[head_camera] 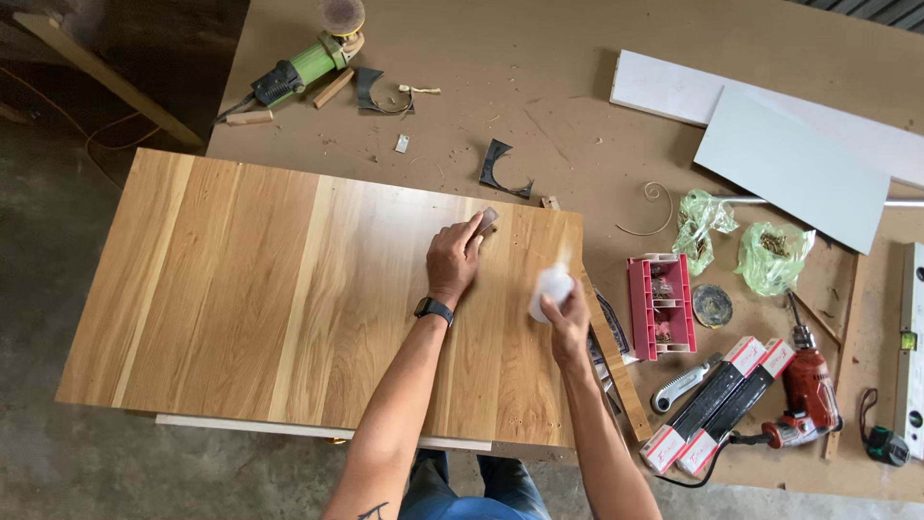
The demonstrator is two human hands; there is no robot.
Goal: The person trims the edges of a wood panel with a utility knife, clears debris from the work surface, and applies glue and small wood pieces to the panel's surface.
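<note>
A big wood-grain panel (289, 289) lies flat on the workbench (539, 106), overhanging its near edge. The person's left hand (452, 258) presses a small brown strip (487, 221) down near the panel's far edge, fingers flat on it. The right hand (568, 323) is closed around a small white squeeze bottle (551, 286), blurred, held over the panel's right end, nozzle tilted away. Just right of the panel lie a red plastic organiser tray (662, 306), a utility knife (680, 384), two long red-and-black boxes (717, 404) and a red drill (807, 395). A green angle grinder (298, 69) rests far back.
</note>
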